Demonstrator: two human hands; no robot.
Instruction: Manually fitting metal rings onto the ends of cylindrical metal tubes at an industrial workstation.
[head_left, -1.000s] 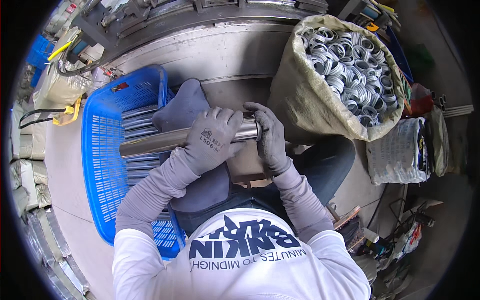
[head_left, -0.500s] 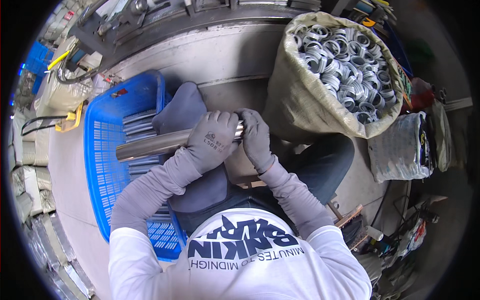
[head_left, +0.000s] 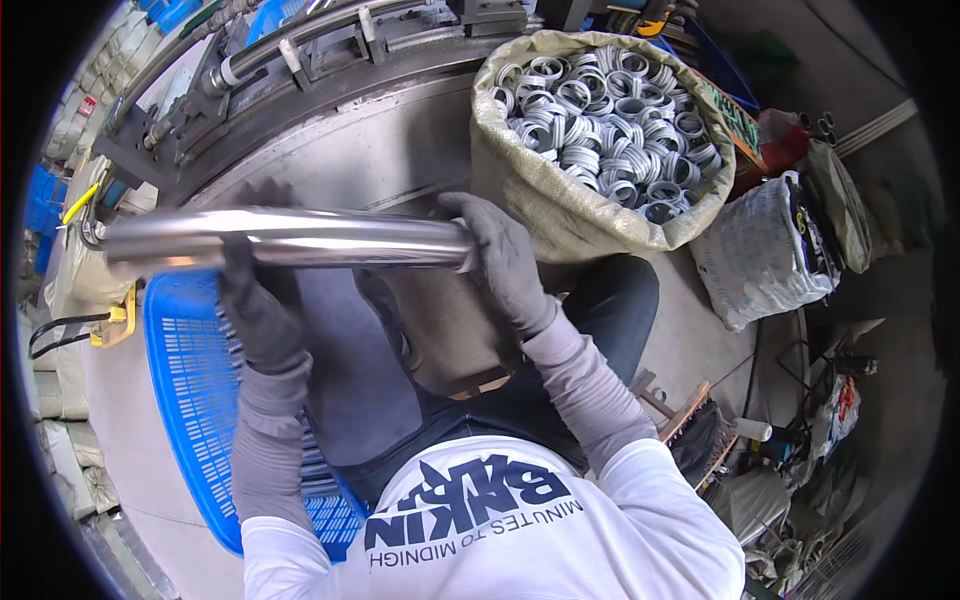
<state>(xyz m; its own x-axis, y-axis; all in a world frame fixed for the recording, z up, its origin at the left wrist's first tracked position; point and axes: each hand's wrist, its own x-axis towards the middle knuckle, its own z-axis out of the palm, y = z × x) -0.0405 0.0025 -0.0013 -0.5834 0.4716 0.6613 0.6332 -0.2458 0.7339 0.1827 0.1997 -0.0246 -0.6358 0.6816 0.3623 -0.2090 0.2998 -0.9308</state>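
A long, shiny metal tube (head_left: pixel 350 240) lies level across my front, above the blue basket and my lap. My gloved left hand (head_left: pixel 262 318) is closed round its left part, with the thumb on the near side; the fingers behind it are partly hidden and smeared by motion. At the tube's right end, my gloved right hand (head_left: pixel 508 262) is closed over the rim. That end's opening is covered by the hand. Below my left forearm stands a blue plastic basket (head_left: pixel 190 390), with more metal tubes partly visible in it.
A woven sack (head_left: pixel 540 205) full of grey metal rings (head_left: pixel 600 120) stands ahead to the right. Machinery with a dark rail (head_left: pixel 330 95) runs along the far side. A plastic-wrapped bundle (head_left: pixel 755 250) lies at the right, and a wooden brush (head_left: pixel 690 415) is near my right elbow.
The tube has moved up and left and turned more level. My left hand has slid away from my right toward the tube's left part. The view has shifted to the right.
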